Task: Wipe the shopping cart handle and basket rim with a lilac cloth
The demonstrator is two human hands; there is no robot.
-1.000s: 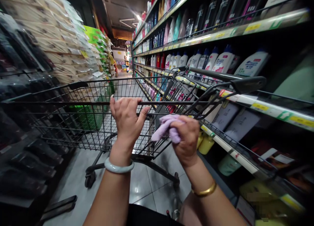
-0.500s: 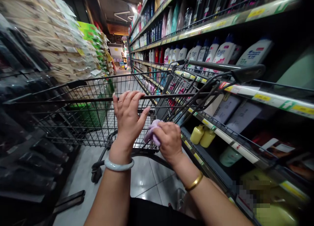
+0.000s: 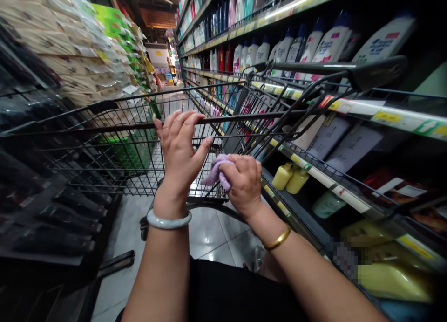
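Observation:
A black wire shopping cart [image 3: 139, 125] stands side-on in front of me. My left hand [image 3: 178, 149] is at its near top rim, fingers hooked over the bar and thumb apart on the near side. My right hand [image 3: 244, 182] is closed around a crumpled light purple cloth [image 3: 219, 170], just below and right of the left hand. The cloth lies against the wire side of the cart, its loose end pointing left. To the upper right is the cart's handle [image 3: 314, 66], with neither hand on it.
Shelves with shampoo bottles [image 3: 330, 44] rise along the right, close to the handle. Yellow bottles [image 3: 282, 176] sit on a lower shelf. Stacked packs [image 3: 66, 47] line the left side. A grey tiled floor [image 3: 206, 229] runs under the cart and down the aisle.
The view has tipped down slightly, so the cart and hands sit higher. The right hand keeps its hold on the cloth, whose loose end now hangs further out to the left.

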